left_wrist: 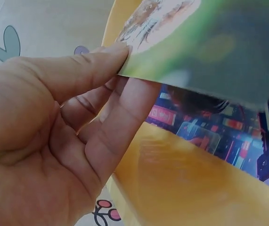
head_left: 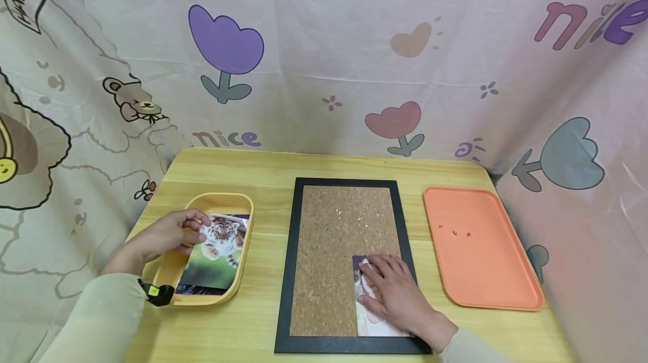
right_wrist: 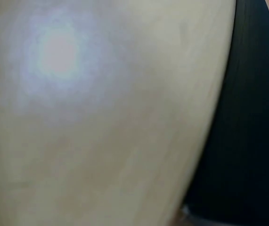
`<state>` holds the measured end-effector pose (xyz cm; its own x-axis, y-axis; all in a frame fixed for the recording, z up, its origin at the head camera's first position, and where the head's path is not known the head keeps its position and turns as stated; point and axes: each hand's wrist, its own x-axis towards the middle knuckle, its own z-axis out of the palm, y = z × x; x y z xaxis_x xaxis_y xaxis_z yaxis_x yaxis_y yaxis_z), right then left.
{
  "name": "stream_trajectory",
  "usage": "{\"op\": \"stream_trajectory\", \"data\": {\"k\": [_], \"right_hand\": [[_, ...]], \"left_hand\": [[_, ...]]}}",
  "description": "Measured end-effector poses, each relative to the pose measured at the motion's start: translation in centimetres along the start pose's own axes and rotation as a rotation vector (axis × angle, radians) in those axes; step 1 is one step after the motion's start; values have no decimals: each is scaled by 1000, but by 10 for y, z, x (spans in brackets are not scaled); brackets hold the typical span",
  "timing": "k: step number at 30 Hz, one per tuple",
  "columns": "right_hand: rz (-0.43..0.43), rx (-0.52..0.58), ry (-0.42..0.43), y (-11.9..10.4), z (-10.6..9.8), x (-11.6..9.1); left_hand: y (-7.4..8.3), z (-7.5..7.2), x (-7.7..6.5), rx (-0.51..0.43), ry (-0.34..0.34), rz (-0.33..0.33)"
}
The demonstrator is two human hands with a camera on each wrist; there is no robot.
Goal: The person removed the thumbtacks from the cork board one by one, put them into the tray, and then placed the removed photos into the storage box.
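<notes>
My left hand (head_left: pixel 174 232) pinches the left edge of a tiger picture card (head_left: pixel 220 256) between thumb and fingers. In the left wrist view, that edge is lifted above a dark, neon-coloured card (left_wrist: pixel 209 132) lying in the yellow bin (head_left: pixel 245 205). On the lower right of the black-framed cork board (head_left: pixel 324 273), my right hand (head_left: pixel 392 292) rests with fingers spread over another picture card (head_left: pixel 369 323), hiding much of its print. The right wrist view shows only the table and a black frame edge, not the hand.
An orange tray (head_left: pixel 488 261) stands to the right of the board, with several tiny dark bits (head_left: pixel 454 233) on it. Small pale marks (head_left: pixel 360 219) show on the upper cork. A printed curtain (head_left: pixel 314 59) hangs behind the wooden table (head_left: pixel 268 171).
</notes>
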<state>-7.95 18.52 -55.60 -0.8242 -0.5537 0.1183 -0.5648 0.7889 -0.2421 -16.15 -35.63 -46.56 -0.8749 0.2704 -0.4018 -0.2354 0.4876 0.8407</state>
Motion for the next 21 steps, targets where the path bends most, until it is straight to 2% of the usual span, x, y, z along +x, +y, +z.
{"op": "stream_trajectory", "data": {"k": [14, 21], "right_hand": [[-5, 8, 17, -1, 0, 0], [-10, 19, 30, -2, 0, 0]], "left_hand": [[3, 5, 2, -3, 6, -40], [7, 6, -1, -11, -20, -40]]}}
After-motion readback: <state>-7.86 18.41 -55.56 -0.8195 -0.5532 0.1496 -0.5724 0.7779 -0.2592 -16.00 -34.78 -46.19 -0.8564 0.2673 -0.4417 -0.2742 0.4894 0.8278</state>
